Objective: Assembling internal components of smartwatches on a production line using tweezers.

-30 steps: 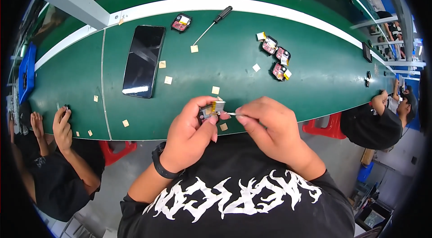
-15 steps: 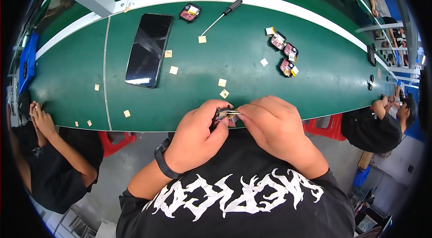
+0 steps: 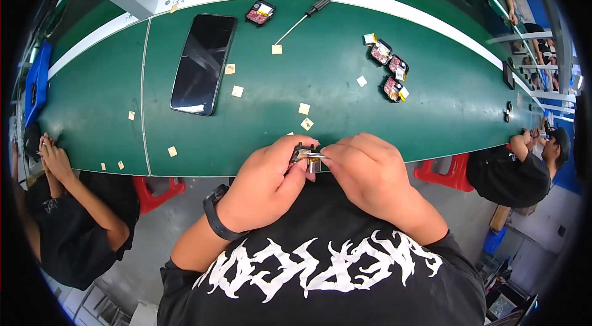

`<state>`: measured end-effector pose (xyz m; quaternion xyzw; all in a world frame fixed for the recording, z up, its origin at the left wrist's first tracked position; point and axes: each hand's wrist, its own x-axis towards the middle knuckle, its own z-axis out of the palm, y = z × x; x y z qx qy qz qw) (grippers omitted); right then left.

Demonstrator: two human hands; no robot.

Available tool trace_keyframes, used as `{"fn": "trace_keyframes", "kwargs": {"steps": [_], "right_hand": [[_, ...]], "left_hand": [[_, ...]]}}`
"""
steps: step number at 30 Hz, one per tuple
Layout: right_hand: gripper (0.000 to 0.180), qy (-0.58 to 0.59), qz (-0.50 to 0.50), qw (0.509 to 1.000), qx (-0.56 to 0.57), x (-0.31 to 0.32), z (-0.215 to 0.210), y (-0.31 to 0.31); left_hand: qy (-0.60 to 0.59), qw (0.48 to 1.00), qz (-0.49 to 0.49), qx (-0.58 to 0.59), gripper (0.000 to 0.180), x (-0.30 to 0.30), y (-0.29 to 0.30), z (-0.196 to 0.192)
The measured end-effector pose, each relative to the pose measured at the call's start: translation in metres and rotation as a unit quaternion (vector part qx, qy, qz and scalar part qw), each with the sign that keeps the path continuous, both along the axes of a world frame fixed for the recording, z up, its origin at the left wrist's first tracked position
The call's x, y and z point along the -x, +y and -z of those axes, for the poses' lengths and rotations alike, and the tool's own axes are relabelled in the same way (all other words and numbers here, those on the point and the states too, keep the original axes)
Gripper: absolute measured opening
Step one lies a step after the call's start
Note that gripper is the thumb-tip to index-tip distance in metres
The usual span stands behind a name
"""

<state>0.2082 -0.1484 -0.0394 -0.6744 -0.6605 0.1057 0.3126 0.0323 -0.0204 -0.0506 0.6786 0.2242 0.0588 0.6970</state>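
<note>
Close to the table's near edge, my left hand (image 3: 262, 181) is closed around a small black device casing (image 3: 298, 151), thumb and fingertips pressed on its sides. A silvery battery (image 3: 314, 166) hangs out below the casing, next to my left thumb. My right hand (image 3: 375, 169) pinches metal tweezers (image 3: 317, 155), whose tips reach into the casing. The fingers hide most of the casing's inside, so I cannot tell what the tips touch.
Ahead lie a large black phone (image 3: 203, 67), a screwdriver (image 3: 317, 7), an open casing (image 3: 260, 12) and a group of open casings with batteries (image 3: 398, 68). Small cream squares (image 3: 304, 108) are scattered on the green table (image 3: 259, 135). People sit at both sides by red stools (image 3: 447, 171).
Both hands have shifted slightly left with the casing. The battery now shows more plainly below it. The tweezers still reach into the casing.
</note>
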Motion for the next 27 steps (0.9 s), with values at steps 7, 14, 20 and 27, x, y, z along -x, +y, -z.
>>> {"fn": "trace_keyframes", "kwargs": {"steps": [7, 14, 20, 27], "right_hand": [[0.019, 0.594, 0.076, 0.796, 0.085, 0.005, 0.005, -0.01], [0.034, 0.251, -0.038, 0.967, 0.026, -0.004, 0.005, -0.004], [0.017, 0.25, 0.0, 0.961, 0.116, -0.007, -0.004, -0.004], [0.012, 0.277, 0.037, 0.956, 0.088, 0.008, 0.002, -0.004]], "left_hand": [[0.018, 0.972, 0.008, 0.235, 0.032, 0.004, 0.007, -0.015], [0.005, 0.95, 0.019, 0.312, 0.034, 0.007, 0.006, -0.006], [0.019, 0.963, 0.019, 0.268, 0.029, 0.002, 0.002, -0.004], [-0.003, 0.993, -0.003, 0.122, 0.023, 0.0, -0.004, 0.007]]}}
